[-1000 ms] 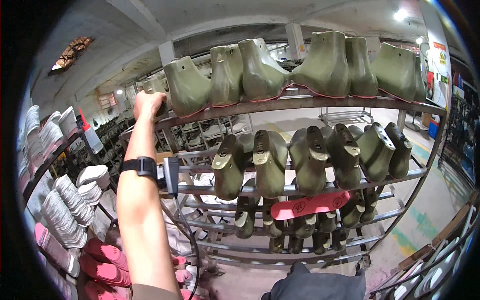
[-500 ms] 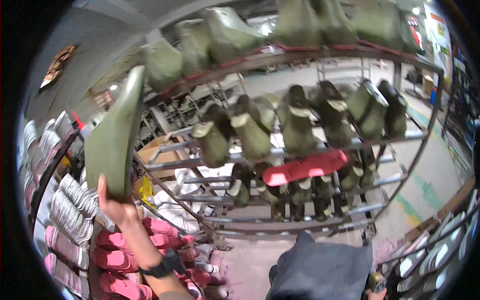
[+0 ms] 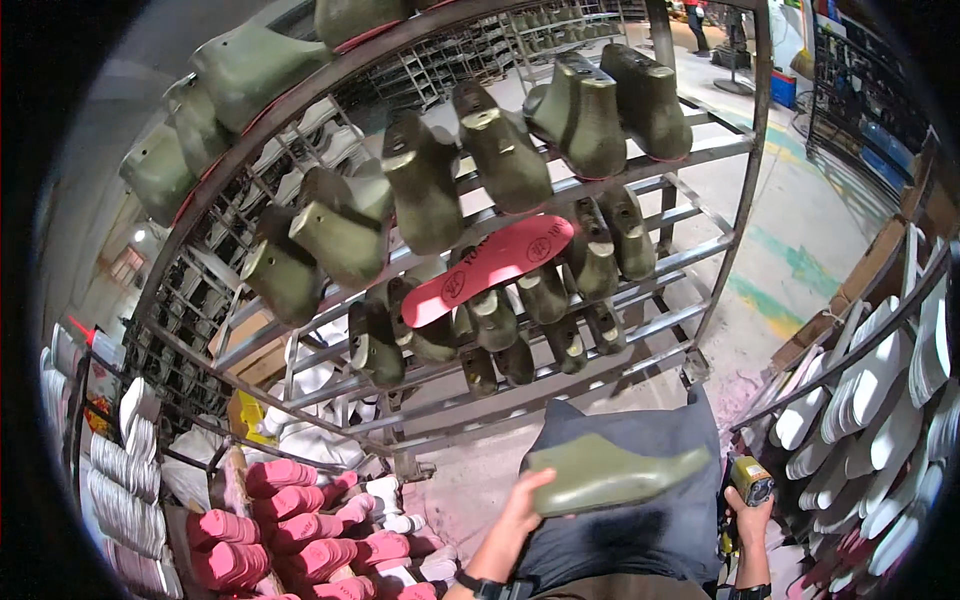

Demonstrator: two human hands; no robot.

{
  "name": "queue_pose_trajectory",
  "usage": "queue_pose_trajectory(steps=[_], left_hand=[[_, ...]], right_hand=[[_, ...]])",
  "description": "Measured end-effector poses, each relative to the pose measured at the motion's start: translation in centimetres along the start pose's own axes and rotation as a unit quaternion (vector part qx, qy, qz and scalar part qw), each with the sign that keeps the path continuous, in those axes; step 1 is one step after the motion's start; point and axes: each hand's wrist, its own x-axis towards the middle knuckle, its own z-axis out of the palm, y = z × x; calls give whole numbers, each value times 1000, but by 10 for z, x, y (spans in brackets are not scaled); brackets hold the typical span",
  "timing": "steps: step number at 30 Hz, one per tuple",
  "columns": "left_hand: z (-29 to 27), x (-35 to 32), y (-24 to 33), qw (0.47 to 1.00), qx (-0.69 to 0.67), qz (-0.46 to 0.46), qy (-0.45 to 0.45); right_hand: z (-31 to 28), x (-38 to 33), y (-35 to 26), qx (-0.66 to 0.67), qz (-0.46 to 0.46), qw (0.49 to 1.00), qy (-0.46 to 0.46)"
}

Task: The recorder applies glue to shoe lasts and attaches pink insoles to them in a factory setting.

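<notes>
My left hand [image 3: 516,508] grips a green shoe last [image 3: 612,476] by its thick end and holds it sideways over my dark apron [image 3: 570,550]. The narrow toe of the last points right. At the lower right, my right hand [image 3: 750,518] is closed around a handheld tool [image 3: 748,477] with a yellow and black body and a round end. Part of that tool is hidden by the fingers. Ahead, a pink insole [image 3: 490,270] lies slanted against the metal rack, in front of its lower lasts.
The metal rack [image 3: 740,190] carries several tiers of green lasts [image 3: 422,195]. Stacks of pink insoles [image 3: 325,525] fill the lower left, with white insole stacks [image 3: 125,490] farther left. White insoles [image 3: 870,385] hang in rows along the right. Behind the rack is pale floor [image 3: 745,255].
My left hand has brought the shoe last down from the upper left of the rack to above my apron. The view has turned and tilted lower; more of my right hand and its tool now shows.
</notes>
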Motion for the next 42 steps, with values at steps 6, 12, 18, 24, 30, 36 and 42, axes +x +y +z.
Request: queue_pose_trajectory(steps=[6, 12, 18, 24, 30, 36, 42], left_hand=[[31, 24, -14, 957, 256, -73, 118], [67, 1, 123, 546, 663, 466, 215], [117, -22, 261, 374, 752, 479, 256], [104, -20, 252, 399, 699, 548, 229], [51, -43, 87, 623, 703, 337, 68], [94, -2, -20, 460, 833, 305, -40], [97, 7, -15, 475, 832, 284, -49]], right_hand=[[13, 46, 34, -89, -119, 987, 62], [48, 62, -6, -79, -82, 992, -49], [47, 60, 0, -84, -105, 990, -41], [42, 52, -6, -105, -68, 992, -18], [52, 56, -19, -84, -130, 985, -74], [38, 68, 28, -6, -127, 990, -62], [12, 52, 21, 76, -105, 990, -58]])
